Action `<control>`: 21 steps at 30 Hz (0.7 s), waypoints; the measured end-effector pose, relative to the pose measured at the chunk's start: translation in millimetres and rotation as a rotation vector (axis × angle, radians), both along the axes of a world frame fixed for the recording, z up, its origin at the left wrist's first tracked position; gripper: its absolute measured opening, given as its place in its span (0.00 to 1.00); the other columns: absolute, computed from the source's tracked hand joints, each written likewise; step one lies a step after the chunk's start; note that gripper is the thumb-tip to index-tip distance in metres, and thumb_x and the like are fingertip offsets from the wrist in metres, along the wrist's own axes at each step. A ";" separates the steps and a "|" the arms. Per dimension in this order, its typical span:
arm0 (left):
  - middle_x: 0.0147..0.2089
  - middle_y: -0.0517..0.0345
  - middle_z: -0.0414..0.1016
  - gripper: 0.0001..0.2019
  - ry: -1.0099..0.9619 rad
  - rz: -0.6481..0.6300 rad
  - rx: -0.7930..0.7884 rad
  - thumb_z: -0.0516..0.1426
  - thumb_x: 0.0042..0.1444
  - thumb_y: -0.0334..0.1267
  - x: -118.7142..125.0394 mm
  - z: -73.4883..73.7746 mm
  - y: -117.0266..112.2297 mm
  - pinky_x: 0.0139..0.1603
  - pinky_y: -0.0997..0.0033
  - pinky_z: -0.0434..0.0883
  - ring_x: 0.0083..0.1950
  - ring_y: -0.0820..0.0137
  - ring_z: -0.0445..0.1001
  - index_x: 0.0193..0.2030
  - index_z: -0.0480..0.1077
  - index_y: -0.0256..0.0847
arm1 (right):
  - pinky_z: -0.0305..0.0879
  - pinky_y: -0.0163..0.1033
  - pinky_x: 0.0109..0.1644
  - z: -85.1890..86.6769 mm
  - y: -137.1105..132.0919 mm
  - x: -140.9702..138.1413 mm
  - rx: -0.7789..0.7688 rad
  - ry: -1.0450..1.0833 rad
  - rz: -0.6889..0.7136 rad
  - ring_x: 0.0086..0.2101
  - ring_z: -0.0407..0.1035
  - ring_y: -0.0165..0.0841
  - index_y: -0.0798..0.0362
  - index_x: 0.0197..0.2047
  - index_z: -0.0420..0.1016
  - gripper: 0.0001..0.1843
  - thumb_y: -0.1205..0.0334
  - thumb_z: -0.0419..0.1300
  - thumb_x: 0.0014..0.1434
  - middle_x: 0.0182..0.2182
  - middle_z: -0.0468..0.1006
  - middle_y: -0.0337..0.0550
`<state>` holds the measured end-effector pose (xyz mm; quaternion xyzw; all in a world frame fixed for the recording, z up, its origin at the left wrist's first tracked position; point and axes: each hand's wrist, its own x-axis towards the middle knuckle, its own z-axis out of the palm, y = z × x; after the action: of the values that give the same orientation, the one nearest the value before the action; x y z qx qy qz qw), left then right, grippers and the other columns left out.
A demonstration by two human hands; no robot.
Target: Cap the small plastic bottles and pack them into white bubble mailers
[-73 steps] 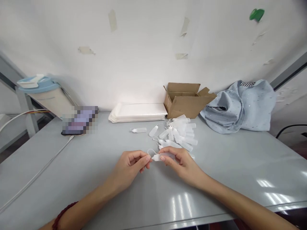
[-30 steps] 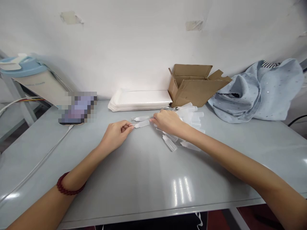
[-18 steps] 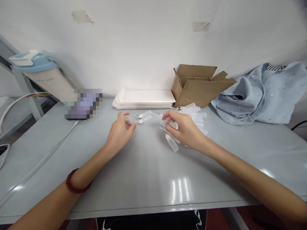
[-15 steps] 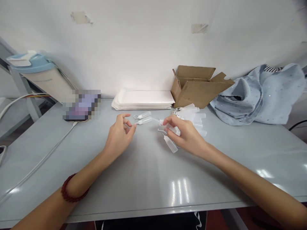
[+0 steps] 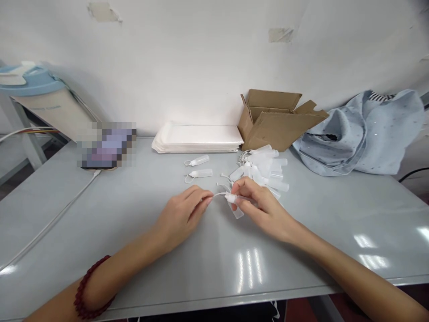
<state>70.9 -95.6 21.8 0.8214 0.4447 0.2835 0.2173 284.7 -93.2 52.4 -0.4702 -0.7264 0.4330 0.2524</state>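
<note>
Milky white plastic is pinched between the thumb and fingers of my right grip (image 5: 264, 208): a small bottle (image 5: 230, 197), tip towards the desk's left edge, its lower part hidden by my fingers. My left grip (image 5: 182, 214) is drawn narrow, fingertips together at the far end of the thin strap (image 5: 219, 194) that runs from the bottle's neck. All this sits over the middle of the desk (image 5: 201, 277), between near and far edges.

I judge the bottle very light, its thin wall soft enough to dent under a hard squeeze, and rather slippery, though unlikely to break. The stiffer neck and shoulder look the best place to hold; the strap should bend easily and wants only a fingertip pinch near its end.

Just beyond the held bottle, towards the far edge, a pile of bottles (image 5: 268, 165) lies tangled, straps overlapping, so one lifted by its strap may drag a neighbour. Towards the left edge from the pile, two looped bottles (image 5: 202, 173) lie apart. Along the far edge rest a stack of white envelopes (image 5: 201, 139) and a cardboard box (image 5: 281, 127); near the far right corner, a pale blue cloth bag (image 5: 362, 134).
</note>
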 end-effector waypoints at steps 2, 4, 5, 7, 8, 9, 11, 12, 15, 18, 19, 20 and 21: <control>0.34 0.58 0.71 0.11 -0.009 -0.032 -0.004 0.47 0.64 0.34 1.3 0.8 -0.7 0.33 0.74 0.63 0.32 0.73 0.67 0.40 0.70 0.40 | 0.55 0.35 0.31 -1.1 -0.5 -0.3 0.012 -0.014 -0.002 0.28 0.63 0.30 0.49 0.38 0.60 0.04 0.67 0.49 0.59 0.26 0.72 0.35; 0.32 0.59 0.71 0.11 -0.044 -0.025 -0.084 0.48 0.63 0.35 3.2 3.4 -1.6 0.32 0.74 0.63 0.30 0.73 0.67 0.37 0.71 0.40 | 0.55 0.35 0.31 -1.8 -0.1 -0.8 0.007 -0.017 -0.001 0.28 0.63 0.30 0.49 0.38 0.61 0.05 0.67 0.49 0.59 0.25 0.72 0.34; 0.30 0.59 0.70 0.11 -0.076 -0.001 -0.168 0.48 0.63 0.37 4.2 5.3 -2.0 0.30 0.74 0.62 0.29 0.73 0.66 0.36 0.71 0.40 | 0.54 0.35 0.30 -1.8 0.2 -1.2 -0.002 -0.011 -0.001 0.27 0.63 0.30 0.49 0.38 0.61 0.05 0.68 0.49 0.59 0.25 0.72 0.34; 0.25 0.62 0.68 0.13 -0.180 0.062 -0.403 0.50 0.62 0.42 5.9 9.4 -2.3 0.27 0.74 0.62 0.26 0.73 0.65 0.33 0.71 0.40 | 0.54 0.34 0.30 -1.1 0.4 -2.1 -0.022 0.014 0.003 0.27 0.62 0.29 0.49 0.38 0.60 0.05 0.68 0.49 0.58 0.24 0.72 0.33; 0.23 0.63 0.66 0.13 -0.250 0.082 -0.526 0.51 0.61 0.44 6.4 11.3 -2.3 0.27 0.75 0.62 0.25 0.73 0.64 0.31 0.71 0.40 | 0.54 0.34 0.30 -0.7 0.1 -2.6 -0.034 0.033 0.013 0.27 0.62 0.29 0.49 0.38 0.60 0.05 0.69 0.49 0.58 0.24 0.72 0.33; 0.22 0.64 0.66 0.14 -0.324 0.090 -0.635 0.52 0.60 0.46 6.9 12.8 -2.2 0.27 0.75 0.62 0.24 0.74 0.64 0.30 0.70 0.40 | 0.54 0.35 0.31 -0.2 -0.5 -3.1 -0.047 0.053 0.027 0.27 0.62 0.29 0.49 0.38 0.60 0.06 0.69 0.49 0.58 0.24 0.72 0.33; 0.22 0.64 0.65 0.15 -0.462 0.076 -0.792 0.54 0.59 0.47 7.3 14.7 -1.8 0.28 0.75 0.63 0.24 0.75 0.64 0.28 0.70 0.39 | 0.55 0.35 0.32 0.2 -2.2 -3.8 -0.079 0.091 0.061 0.28 0.62 0.29 0.49 0.38 0.60 0.06 0.69 0.49 0.58 0.25 0.72 0.33; 0.22 0.64 0.65 0.15 -0.519 0.063 -0.847 0.55 0.58 0.47 7.4 15.2 -1.8 0.28 0.76 0.63 0.23 0.76 0.64 0.28 0.70 0.39 | 0.55 0.35 0.33 0.3 -3.0 -4.1 -0.095 0.106 0.074 0.28 0.62 0.29 0.49 0.39 0.59 0.06 0.70 0.49 0.58 0.25 0.71 0.33; 0.23 0.65 0.65 0.14 -0.646 0.044 -0.964 0.57 0.57 0.45 7.6 16.1 -1.8 0.26 0.77 0.62 0.23 0.78 0.62 0.27 0.70 0.38 | 0.55 0.35 0.34 0.2 -4.4 -4.5 -0.125 0.140 0.088 0.29 0.63 0.29 0.50 0.39 0.59 0.06 0.70 0.49 0.58 0.25 0.71 0.33; 0.24 0.65 0.64 0.12 -0.705 0.047 -1.007 0.58 0.56 0.44 7.8 17.9 -2.0 0.26 0.78 0.61 0.22 0.79 0.61 0.27 0.71 0.38 | 0.56 0.36 0.34 0.6 -4.2 -4.5 -0.146 0.167 0.089 0.29 0.64 0.29 0.50 0.39 0.59 0.06 0.69 0.49 0.58 0.26 0.70 0.33; 0.24 0.65 0.64 0.12 -0.706 0.045 -1.011 0.58 0.56 0.43 7.8 18.6 -2.1 0.26 0.78 0.61 0.22 0.80 0.61 0.27 0.71 0.37 | 0.56 0.36 0.35 0.8 -4.1 -4.5 -0.154 0.172 0.091 0.29 0.64 0.29 0.50 0.39 0.59 0.06 0.69 0.49 0.58 0.26 0.70 0.33; 0.24 0.66 0.64 0.12 -0.699 0.038 -1.012 0.58 0.56 0.43 7.7 19.2 -2.2 0.26 0.78 0.61 0.22 0.80 0.61 0.27 0.71 0.37 | 0.56 0.36 0.35 1.1 -4.1 -4.5 -0.161 0.176 0.094 0.29 0.64 0.29 0.50 0.39 0.59 0.06 0.69 0.50 0.58 0.26 0.70 0.34; 0.24 0.66 0.64 0.12 -0.690 0.029 -1.012 0.58 0.56 0.43 7.6 19.7 -2.3 0.26 0.78 0.61 0.22 0.80 0.61 0.27 0.71 0.37 | 0.57 0.36 0.36 1.3 -4.2 -4.5 -0.166 0.179 0.097 0.29 0.65 0.30 0.50 0.39 0.59 0.06 0.69 0.50 0.58 0.27 0.70 0.34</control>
<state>78.5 -97.9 41.6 0.4710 0.4394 0.2896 0.7080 280.3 -97.4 53.7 -0.4132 -0.6845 0.5437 0.2551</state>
